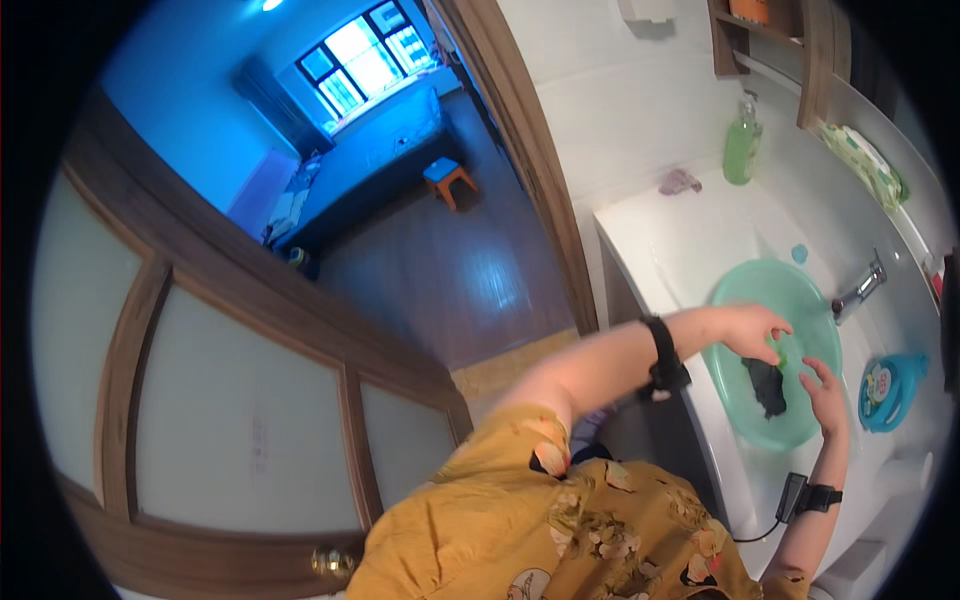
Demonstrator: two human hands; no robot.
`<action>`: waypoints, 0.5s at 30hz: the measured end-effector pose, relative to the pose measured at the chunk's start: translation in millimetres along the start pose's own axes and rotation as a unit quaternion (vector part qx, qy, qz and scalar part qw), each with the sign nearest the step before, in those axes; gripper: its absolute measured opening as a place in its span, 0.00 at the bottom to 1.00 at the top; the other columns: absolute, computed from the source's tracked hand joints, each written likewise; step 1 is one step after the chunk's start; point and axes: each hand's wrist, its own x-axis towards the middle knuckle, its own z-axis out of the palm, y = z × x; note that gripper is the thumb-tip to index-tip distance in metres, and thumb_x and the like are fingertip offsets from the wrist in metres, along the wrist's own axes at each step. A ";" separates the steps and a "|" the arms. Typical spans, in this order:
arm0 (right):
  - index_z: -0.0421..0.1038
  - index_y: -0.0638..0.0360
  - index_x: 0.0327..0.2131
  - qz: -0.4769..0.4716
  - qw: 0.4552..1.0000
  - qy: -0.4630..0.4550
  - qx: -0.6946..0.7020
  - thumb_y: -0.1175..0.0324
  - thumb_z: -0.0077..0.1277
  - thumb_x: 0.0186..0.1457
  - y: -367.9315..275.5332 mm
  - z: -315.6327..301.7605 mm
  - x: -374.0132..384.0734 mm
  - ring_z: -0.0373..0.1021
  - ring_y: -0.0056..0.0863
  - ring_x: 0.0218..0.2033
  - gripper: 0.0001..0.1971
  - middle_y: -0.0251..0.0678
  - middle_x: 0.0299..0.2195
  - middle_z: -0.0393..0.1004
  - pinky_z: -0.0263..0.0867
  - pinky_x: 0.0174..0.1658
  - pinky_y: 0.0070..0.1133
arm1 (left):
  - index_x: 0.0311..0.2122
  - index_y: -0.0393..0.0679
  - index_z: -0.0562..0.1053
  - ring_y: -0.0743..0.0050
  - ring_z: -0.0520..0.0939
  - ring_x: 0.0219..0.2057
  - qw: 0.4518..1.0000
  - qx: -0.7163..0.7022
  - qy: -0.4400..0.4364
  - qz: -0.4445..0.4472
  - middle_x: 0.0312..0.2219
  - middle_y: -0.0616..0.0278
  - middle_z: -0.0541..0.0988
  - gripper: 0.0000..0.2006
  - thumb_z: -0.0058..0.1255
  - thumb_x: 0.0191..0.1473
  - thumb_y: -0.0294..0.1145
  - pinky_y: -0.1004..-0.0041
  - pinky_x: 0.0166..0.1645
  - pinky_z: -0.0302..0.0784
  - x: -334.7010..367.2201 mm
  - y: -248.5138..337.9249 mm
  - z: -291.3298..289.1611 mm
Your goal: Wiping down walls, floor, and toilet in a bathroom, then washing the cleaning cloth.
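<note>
A pale green plastic basin (735, 410) sits in the white sink, and a dark, crumpled cloth-like item (767, 388) lies in it. Over the basin's left side reaches my left hand (750, 330), fingers bent and thumb held apart from them. A small bright green bit (782, 359) shows just by its thumb; what it belongs to is unclear. My right hand (826, 397) hovers at the basin's right side with fingers spread and nothing visible in them. Both hands are close to the dark item without plainly gripping it.
A chrome faucet (862, 288) stands beyond the basin. Around the white counter (650, 240) are a green pump bottle (741, 145), a purplish cloth (680, 182), a blue-handled container (890, 392) and a green soft pack (868, 165). A glazed wooden door (245, 400) stands at left.
</note>
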 end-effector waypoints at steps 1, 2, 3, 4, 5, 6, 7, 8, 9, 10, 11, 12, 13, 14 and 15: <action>0.66 0.58 0.47 0.013 1.000 0.006 -0.024 0.66 0.50 0.48 -0.8 5.0 4.8 0.57 0.30 0.53 0.20 0.39 0.47 0.66 0.51 0.54 0.23 | 0.52 0.42 0.63 0.62 0.75 0.38 0.984 -0.167 0.066 -0.015 0.41 0.57 0.72 0.28 0.53 0.44 0.39 0.67 0.41 0.71 1.3 -10.3 4.2; 0.66 0.58 0.47 0.029 0.998 0.014 -0.048 0.66 0.50 0.48 -1.7 9.4 9.0 0.58 0.30 0.53 0.20 0.38 0.47 0.67 0.51 0.54 0.22 | 0.52 0.40 0.63 0.66 0.76 0.36 0.934 -0.331 0.128 -0.027 0.40 0.58 0.73 0.28 0.53 0.45 0.39 0.72 0.39 0.72 5.0 -19.8 9.4; 0.66 0.58 0.47 0.028 0.998 0.022 -0.047 0.66 0.50 0.48 -5.6 14.5 14.3 0.58 0.30 0.53 0.20 0.38 0.47 0.67 0.51 0.54 0.22 | 0.52 0.42 0.62 0.74 0.75 0.36 0.892 -0.430 0.122 -0.064 0.40 0.60 0.73 0.26 0.51 0.47 0.37 0.73 0.38 0.71 8.6 -29.5 11.2; 0.66 0.58 0.47 0.048 0.995 0.042 -0.080 0.66 0.51 0.48 -10.1 20.4 18.7 0.58 0.29 0.52 0.20 0.38 0.46 0.67 0.52 0.53 0.22 | 0.52 0.42 0.62 0.74 0.75 0.36 0.894 -0.428 0.116 -0.058 0.40 0.60 0.73 0.26 0.51 0.47 0.37 0.73 0.38 0.71 12.0 -38.4 15.3; 0.66 0.58 0.47 0.073 0.989 0.064 -0.111 0.66 0.51 0.48 -14.4 24.8 24.9 0.59 0.29 0.52 0.20 0.37 0.46 0.67 0.53 0.53 0.22 | 0.52 0.42 0.62 0.74 0.75 0.36 0.857 -0.486 0.114 -0.130 0.39 0.61 0.72 0.26 0.51 0.47 0.37 0.72 0.38 0.71 16.9 -47.1 19.0; 0.66 0.58 0.47 0.085 0.987 0.076 -0.109 0.66 0.51 0.48 -9.1 25.1 32.2 0.59 0.29 0.52 0.20 0.37 0.46 0.67 0.53 0.53 0.22 | 0.52 0.43 0.62 0.74 0.75 0.35 0.808 -0.543 0.105 -0.202 0.39 0.61 0.72 0.25 0.50 0.48 0.37 0.72 0.37 0.71 20.3 -50.0 21.3; 0.66 0.58 0.47 0.063 0.995 0.072 -0.009 0.65 0.51 0.48 4.0 24.5 46.0 0.60 0.29 0.52 0.21 0.37 0.46 0.67 0.53 0.53 0.22 | 0.53 0.45 0.60 0.75 0.75 0.35 0.782 -0.582 0.077 -0.209 0.38 0.62 0.72 0.24 0.48 0.49 0.35 0.71 0.37 0.71 23.9 -57.1 16.4; 0.65 0.58 0.47 0.044 0.992 0.072 0.092 0.65 0.51 0.48 14.4 26.7 51.4 0.60 0.29 0.51 0.21 0.37 0.46 0.67 0.54 0.53 0.22 | 0.53 0.46 0.59 0.73 0.75 0.36 0.741 -0.638 0.079 -0.192 0.38 0.63 0.72 0.24 0.47 0.50 0.35 0.70 0.37 0.71 25.0 -72.2 17.6; 0.65 0.59 0.47 0.024 0.995 0.088 -0.044 0.65 0.50 0.48 6.8 30.9 55.7 0.60 0.29 0.51 0.21 0.37 0.47 0.67 0.54 0.53 0.22 | 0.53 0.46 0.59 0.72 0.75 0.36 0.694 -0.694 0.075 -0.177 0.37 0.63 0.71 0.24 0.46 0.50 0.34 0.70 0.37 0.71 27.2 -92.4 21.5; 0.65 0.59 0.47 0.016 0.979 0.096 -0.177 0.65 0.50 0.49 -3.3 35.5 61.7 0.60 0.29 0.51 0.20 0.37 0.47 0.67 0.55 0.53 0.22 | 0.53 0.48 0.58 0.69 0.75 0.36 0.678 -0.714 0.082 -0.155 0.37 0.63 0.71 0.22 0.45 0.51 0.34 0.68 0.36 0.71 28.0 -110.4 20.9; 0.65 0.59 0.47 -0.001 0.981 0.096 -0.166 0.64 0.49 0.50 -12.8 38.4 63.9 0.60 0.31 0.52 0.20 0.39 0.47 0.67 0.54 0.53 0.22 | 0.51 0.48 0.59 0.67 0.75 0.36 0.664 -0.717 0.082 -0.193 0.35 0.63 0.71 0.20 0.45 0.51 0.34 0.66 0.35 0.71 28.5 -109.3 2.5; 0.66 0.60 0.46 0.000 0.994 0.106 0.023 0.63 0.49 0.50 -5.9 42.6 64.8 0.61 0.33 0.51 0.19 0.40 0.46 0.68 0.55 0.52 0.23 | 0.48 0.48 0.61 0.66 0.75 0.36 0.661 -0.717 0.084 -0.203 0.35 0.63 0.70 0.18 0.44 0.51 0.33 0.65 0.35 0.71 31.5 -112.2 -4.5; 0.65 0.59 0.47 0.040 0.993 0.106 0.026 0.64 0.48 0.51 -16.9 43.5 64.7 0.61 0.28 0.49 0.20 0.38 0.45 0.68 0.53 0.53 0.22 | 0.45 0.47 0.62 0.65 0.74 0.37 0.655 -0.717 0.089 -0.220 0.34 0.62 0.70 0.15 0.44 0.51 0.33 0.64 0.36 0.70 31.4 -117.7 -14.5; 0.65 0.57 0.47 0.081 0.986 0.134 -0.065 0.63 0.48 0.51 -24.3 46.0 59.4 0.61 0.27 0.49 0.19 0.37 0.45 0.67 0.54 0.52 0.22 | 0.43 0.47 0.62 0.63 0.74 0.38 0.637 -0.725 0.110 -0.238 0.34 0.61 0.70 0.13 0.44 0.51 0.31 0.63 0.37 0.70 32.3 -119.1 -19.4; 0.65 0.55 0.47 0.102 0.977 0.155 -0.106 0.62 0.49 0.50 -27.7 47.5 49.3 0.62 0.29 0.48 0.19 0.38 0.45 0.68 0.55 0.51 0.23 | 0.43 0.46 0.62 0.61 0.73 0.39 0.620 -0.735 0.105 -0.255 0.36 0.59 0.70 0.14 0.44 0.51 0.30 0.62 0.39 0.70 38.7 -123.1 -19.4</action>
